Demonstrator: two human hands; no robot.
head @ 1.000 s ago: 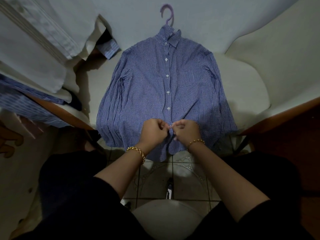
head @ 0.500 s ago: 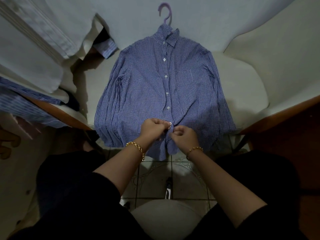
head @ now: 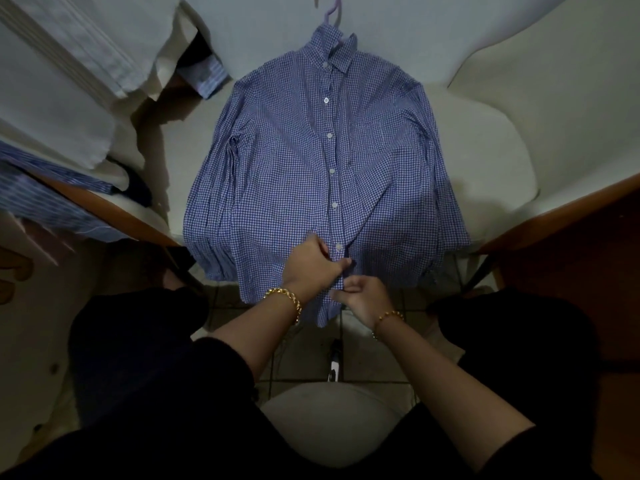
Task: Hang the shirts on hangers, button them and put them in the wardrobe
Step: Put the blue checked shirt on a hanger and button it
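My left hand [head: 311, 263] and right hand [head: 363, 296] both pinch the lower placket of the gingham shirt [head: 277, 168], lying on its purple hanger [head: 333, 10] across a pale cushion [head: 485, 150]; I judge it light, limp, best held beside the buttonholes.

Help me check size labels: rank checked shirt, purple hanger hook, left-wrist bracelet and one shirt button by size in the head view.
1. checked shirt
2. left-wrist bracelet and hanger hook: alike, hook cropped and farther, so unranked
3. shirt button
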